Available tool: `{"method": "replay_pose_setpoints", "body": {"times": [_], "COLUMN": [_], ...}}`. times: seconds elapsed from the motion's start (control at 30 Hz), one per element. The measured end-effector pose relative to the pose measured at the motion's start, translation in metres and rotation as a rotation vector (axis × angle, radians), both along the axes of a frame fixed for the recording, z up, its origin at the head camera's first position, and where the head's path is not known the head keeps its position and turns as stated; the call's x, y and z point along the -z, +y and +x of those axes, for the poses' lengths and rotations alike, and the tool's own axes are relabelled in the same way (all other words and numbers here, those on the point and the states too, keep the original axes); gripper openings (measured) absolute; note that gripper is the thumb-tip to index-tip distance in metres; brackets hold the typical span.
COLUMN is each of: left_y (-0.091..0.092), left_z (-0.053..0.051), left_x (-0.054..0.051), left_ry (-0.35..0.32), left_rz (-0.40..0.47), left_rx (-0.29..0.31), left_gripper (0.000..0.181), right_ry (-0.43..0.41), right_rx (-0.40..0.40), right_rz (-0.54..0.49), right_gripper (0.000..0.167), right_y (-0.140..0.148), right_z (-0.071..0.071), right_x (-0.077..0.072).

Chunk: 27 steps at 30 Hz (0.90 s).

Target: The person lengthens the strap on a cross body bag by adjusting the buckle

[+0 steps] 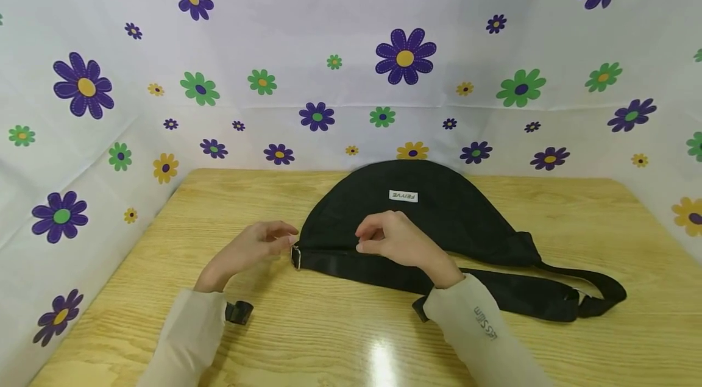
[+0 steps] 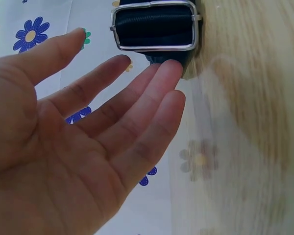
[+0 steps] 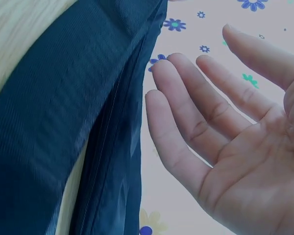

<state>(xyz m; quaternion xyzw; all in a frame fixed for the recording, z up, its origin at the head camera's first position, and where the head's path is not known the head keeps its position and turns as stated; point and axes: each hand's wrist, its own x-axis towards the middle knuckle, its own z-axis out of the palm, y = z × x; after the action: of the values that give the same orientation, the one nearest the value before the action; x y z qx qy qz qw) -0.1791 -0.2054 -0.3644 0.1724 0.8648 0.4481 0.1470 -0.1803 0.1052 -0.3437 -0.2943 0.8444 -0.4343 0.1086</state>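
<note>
A black half-moon sling bag (image 1: 439,216) lies on the wooden table, its small white label (image 1: 403,196) upside down to me. Along its near side runs a wide black strap (image 1: 356,270), with a metal buckle (image 1: 297,257) at the left end. My left hand (image 1: 258,251) hovers by that buckle; in the left wrist view its loosely bent fingers hold nothing, fingertips just below the metal frame (image 2: 154,48). Over the bag's near edge is my right hand (image 1: 403,241), fingers relaxed and slightly bent. The right wrist view shows its palm (image 3: 255,166) bare beside the strap (image 3: 54,98).
A thinner strap loop (image 1: 609,286) trails to the right of the bag. Behind the table (image 1: 236,192) hangs a white cloth (image 1: 329,21) printed with flowers, which also covers both sides. Dark wrist bands (image 1: 239,312) sit at the sleeves.
</note>
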Motion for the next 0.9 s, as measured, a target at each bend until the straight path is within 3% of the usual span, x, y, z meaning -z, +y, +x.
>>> {"method": "replay_pose_setpoints", "body": {"times": [0.5,0.67,0.9], "left_y": [0.001,0.002,0.0], "left_z": [0.001,0.001,0.001], "left_x": [0.0,-0.001,0.003], "left_ry": [-0.071,-0.077,-0.135], "left_rz": [0.057,0.056,0.072], "left_rx": [0.014,0.02,0.012], "left_gripper": [0.043,0.043,0.046], "right_ry": [-0.054,-0.055,-0.093], "right_rx": [-0.102,-0.101,-0.108], "right_rz": [0.056,0.087,0.093], "right_gripper": [0.02,0.02,0.016], "right_y": [-0.024,-0.032,-0.037], "right_z": [-0.006,-0.008,-0.01], "right_x": [0.005,0.003,0.007]}}
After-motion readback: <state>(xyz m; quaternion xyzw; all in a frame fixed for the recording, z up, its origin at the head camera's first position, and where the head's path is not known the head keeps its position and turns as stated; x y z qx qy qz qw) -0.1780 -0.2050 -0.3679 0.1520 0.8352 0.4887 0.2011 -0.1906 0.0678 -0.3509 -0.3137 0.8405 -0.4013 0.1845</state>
